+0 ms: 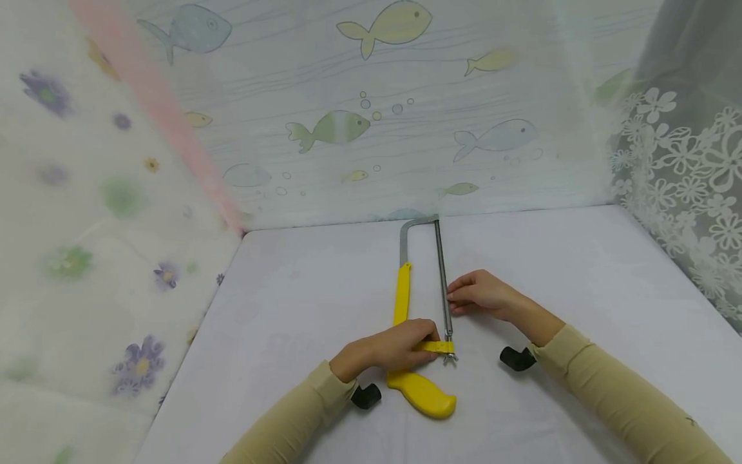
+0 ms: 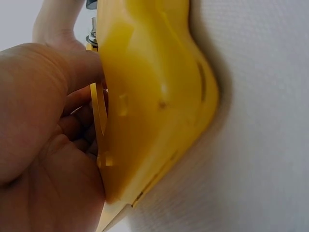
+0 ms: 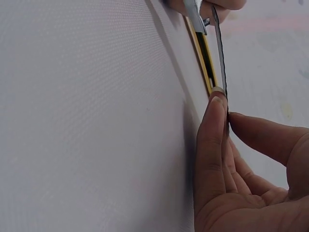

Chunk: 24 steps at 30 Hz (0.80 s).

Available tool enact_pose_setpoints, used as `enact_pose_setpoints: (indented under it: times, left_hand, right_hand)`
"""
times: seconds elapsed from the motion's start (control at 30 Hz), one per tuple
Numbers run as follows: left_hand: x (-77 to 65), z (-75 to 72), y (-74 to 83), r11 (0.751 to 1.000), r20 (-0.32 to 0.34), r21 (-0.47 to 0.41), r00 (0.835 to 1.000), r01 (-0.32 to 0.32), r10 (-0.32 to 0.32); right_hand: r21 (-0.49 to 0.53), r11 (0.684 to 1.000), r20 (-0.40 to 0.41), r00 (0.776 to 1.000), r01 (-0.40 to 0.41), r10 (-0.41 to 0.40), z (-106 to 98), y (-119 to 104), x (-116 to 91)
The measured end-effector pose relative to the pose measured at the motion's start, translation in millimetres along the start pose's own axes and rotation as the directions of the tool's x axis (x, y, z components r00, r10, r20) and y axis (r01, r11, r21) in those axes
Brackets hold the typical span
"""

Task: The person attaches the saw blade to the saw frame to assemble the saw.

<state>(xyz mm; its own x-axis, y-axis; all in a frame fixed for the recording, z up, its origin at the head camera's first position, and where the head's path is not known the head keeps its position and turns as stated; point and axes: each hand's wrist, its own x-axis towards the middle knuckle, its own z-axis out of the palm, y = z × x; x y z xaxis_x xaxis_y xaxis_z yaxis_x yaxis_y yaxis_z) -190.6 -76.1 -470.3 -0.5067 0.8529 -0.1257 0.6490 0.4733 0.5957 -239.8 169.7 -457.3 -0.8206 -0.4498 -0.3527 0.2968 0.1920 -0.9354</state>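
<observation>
A hacksaw (image 1: 402, 293) with a yellow handle (image 1: 426, 394) and a grey front bow lies on the white table, its far end close to the back edge. My left hand (image 1: 400, 345) grips the yellow frame just above the handle, fingers around it near the wing nut (image 1: 450, 359). In the left wrist view the handle (image 2: 149, 96) fills the middle, beside the palm. My right hand (image 1: 481, 295) pinches the saw blade (image 1: 442, 270) partway along its length. The right wrist view has the thumb and fingers on opposite sides of the blade (image 3: 220, 53).
A white cloth (image 1: 290, 290) covers the table. Black elbow-shaped pieces (image 1: 366, 396) sit at both wrists. Behind the table hangs a fish-printed curtain (image 1: 261, 129); a flowered sheet (image 1: 104, 225) borders the left and lace-patterned fabric (image 1: 684, 167) the right.
</observation>
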Motion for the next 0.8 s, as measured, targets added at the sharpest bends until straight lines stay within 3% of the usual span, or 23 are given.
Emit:
enact_pose_setpoints:
  times: [0.8]
  left_hand:
    - [0.1,0.6,0.6,1.0,0.007,-0.013,1.0,-0.01,0.01]
  right_hand:
    - [-0.036,0.999,-0.02,0.999,0.025,-0.026,0.0,3.7,1.7]
